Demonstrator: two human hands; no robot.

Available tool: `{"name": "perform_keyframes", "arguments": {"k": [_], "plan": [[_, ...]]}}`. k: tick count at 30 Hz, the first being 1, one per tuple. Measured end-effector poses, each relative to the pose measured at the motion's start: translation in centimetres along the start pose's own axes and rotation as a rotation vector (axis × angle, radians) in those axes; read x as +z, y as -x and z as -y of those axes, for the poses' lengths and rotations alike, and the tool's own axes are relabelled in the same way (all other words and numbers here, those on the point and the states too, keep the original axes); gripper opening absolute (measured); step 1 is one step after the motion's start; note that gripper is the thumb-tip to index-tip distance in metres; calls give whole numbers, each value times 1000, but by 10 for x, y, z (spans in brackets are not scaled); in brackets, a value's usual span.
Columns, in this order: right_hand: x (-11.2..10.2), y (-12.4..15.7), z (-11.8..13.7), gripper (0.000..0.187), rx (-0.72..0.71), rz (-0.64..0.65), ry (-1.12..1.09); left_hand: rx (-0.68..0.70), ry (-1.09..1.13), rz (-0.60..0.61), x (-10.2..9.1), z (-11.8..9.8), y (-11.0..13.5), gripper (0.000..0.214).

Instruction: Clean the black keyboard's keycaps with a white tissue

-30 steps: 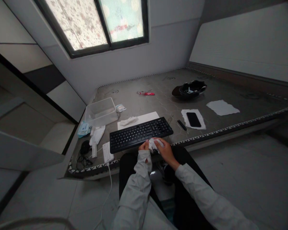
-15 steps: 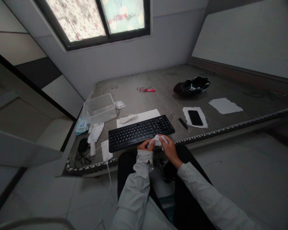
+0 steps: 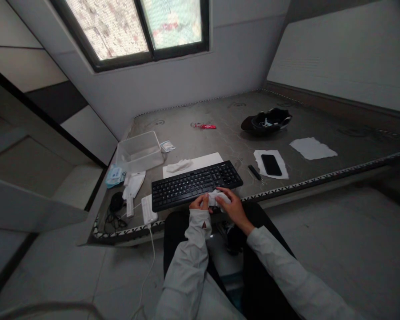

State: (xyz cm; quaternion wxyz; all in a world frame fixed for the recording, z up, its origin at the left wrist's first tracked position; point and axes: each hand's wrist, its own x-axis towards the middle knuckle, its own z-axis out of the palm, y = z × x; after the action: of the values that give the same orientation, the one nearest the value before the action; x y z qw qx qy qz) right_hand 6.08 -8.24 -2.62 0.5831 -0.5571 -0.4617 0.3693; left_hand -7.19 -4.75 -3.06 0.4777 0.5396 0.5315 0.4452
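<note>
Both my hands meet just in front of the black keyboard (image 3: 196,184), close to its near edge. My left hand (image 3: 200,203) is closed on the left side of a crumpled white tissue (image 3: 216,195). On the tissue's other side, my right hand (image 3: 231,205) grips it between thumb and fingers. Whether anything is wrapped inside the tissue cannot be made out. Behind the keyboard lies a sheet of white paper (image 3: 203,160) with another crumpled tissue (image 3: 180,166) on it.
A clear plastic box (image 3: 140,153), blue packet (image 3: 115,176) and white power strip (image 3: 149,210) are at left. To the right lie a black pen-like tool (image 3: 255,172), a phone (image 3: 271,165) on paper, a black cap (image 3: 266,122) and another white sheet (image 3: 313,148). A red item (image 3: 206,126) lies farther back.
My right fingers have shifted on the tissue, and the tissue's shape between my hands has changed slightly. The view has moved a little; the things on the surface stay put.
</note>
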Motion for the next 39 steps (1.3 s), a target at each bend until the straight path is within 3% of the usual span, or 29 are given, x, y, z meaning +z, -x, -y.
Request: {"name": "perform_keyframes", "arguments": {"k": [11,17,22,32,39], "plan": [[2,4,-1,56,-49,2,-41,29,-123,-13,3,-5,3,43],[-2,4,-3,39,-61,40,11,-37,-132,-8,1,-10,5,46],[-2,2,-6,37,-42,24,-2,-43,-138,-3,3,-1,2,52],[1,2,-7,40,-17,-22,-36,-97,195,-47,8,14,-7,58],[1,0,-11,27,-53,-103,27,-177,409,67,10,10,-11,57]]}}
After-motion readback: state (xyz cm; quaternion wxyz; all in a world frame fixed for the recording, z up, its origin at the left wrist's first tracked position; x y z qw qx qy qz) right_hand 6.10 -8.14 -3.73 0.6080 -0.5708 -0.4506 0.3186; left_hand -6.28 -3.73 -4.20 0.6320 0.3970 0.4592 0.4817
